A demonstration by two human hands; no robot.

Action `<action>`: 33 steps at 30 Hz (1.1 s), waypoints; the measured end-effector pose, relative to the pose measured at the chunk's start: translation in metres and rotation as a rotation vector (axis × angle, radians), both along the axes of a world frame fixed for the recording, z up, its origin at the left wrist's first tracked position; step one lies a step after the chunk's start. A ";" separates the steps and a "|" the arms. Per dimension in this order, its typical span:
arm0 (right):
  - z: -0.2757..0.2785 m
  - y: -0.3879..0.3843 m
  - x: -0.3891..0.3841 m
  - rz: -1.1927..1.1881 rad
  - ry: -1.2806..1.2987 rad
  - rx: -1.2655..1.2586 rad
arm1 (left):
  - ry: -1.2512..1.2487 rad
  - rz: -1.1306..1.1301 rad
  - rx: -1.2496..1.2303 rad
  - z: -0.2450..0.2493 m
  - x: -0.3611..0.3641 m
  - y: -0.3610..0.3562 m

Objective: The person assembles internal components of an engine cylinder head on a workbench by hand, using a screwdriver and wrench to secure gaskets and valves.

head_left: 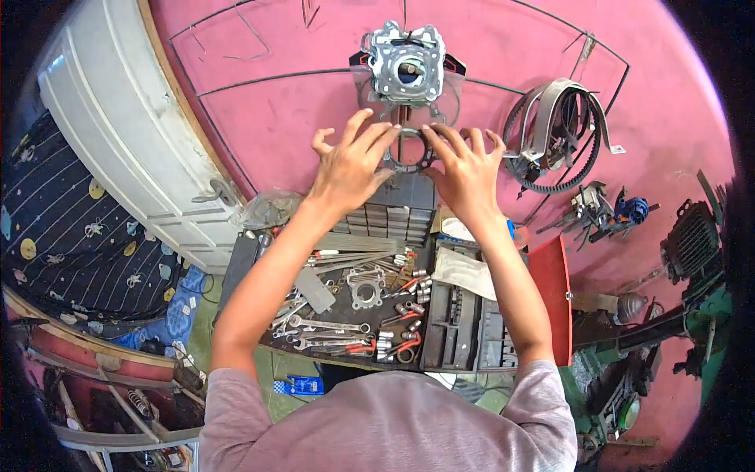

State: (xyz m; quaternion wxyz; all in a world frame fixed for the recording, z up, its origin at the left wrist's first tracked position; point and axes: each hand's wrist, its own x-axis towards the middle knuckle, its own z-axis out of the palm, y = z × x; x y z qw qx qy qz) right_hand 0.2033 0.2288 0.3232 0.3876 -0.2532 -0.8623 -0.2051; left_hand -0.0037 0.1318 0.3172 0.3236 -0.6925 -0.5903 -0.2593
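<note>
Both arms reach forward to a thin dark ring-shaped gasket [408, 167], held up between the two hands in front of the pink wall. My left hand [351, 164] pinches its left edge with fingertips and thumb. On the right edge, my right hand [465, 167] grips it the same way. Just above hangs a stack of grey metal gaskets [407, 64] with round openings, fixed on the wall. A small-drawer cabinet [393, 212] stands below the hands. Another flat gasket [365, 289] lies among the tools on the workbench.
Wrenches [330, 325] and sockets lie on the bench, beside a dark tool tray [452, 334] and a red toolbox lid [550, 295]. Belts [554, 185] hang on the wall at right. A white door [130, 110] is at left.
</note>
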 end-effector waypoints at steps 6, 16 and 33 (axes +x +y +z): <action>0.044 0.008 0.000 -0.009 0.062 0.143 | 0.093 0.000 0.140 0.046 -0.005 0.015; 0.095 0.036 -0.017 -0.012 0.144 0.251 | 0.175 0.056 0.225 0.107 -0.014 0.037; 0.086 0.049 -0.025 -0.006 0.070 0.173 | 0.176 0.059 0.152 0.096 -0.024 0.051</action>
